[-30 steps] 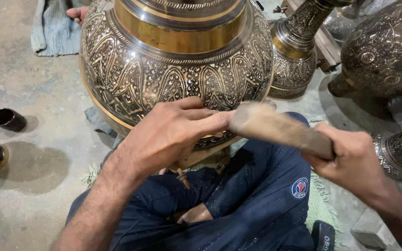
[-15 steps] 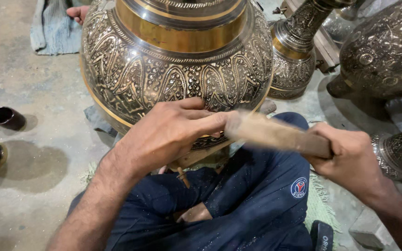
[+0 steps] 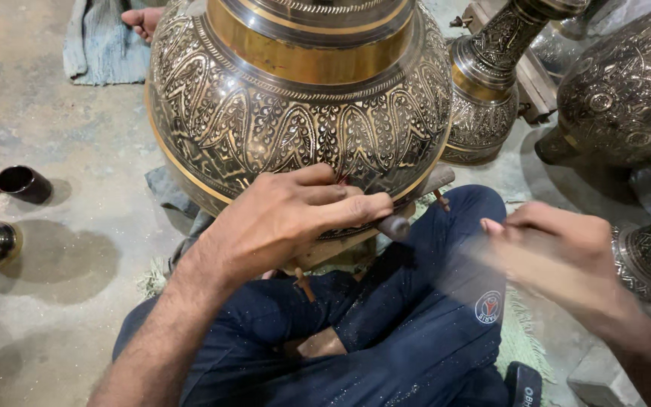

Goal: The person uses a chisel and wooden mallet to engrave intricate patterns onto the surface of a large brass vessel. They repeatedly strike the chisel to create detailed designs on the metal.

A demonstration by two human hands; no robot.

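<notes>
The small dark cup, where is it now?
In the head view, the small dark cup sits on the floor at far left, left of the big engraved vessel.

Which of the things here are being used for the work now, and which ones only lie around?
In use:
- big engraved vase
- left hand pressing a small tool to the vase
- right hand with a blurred wooden mallet

Lying about:
- dark cup on the floor
- grey cloth
- slim vase
- round vase
</notes>
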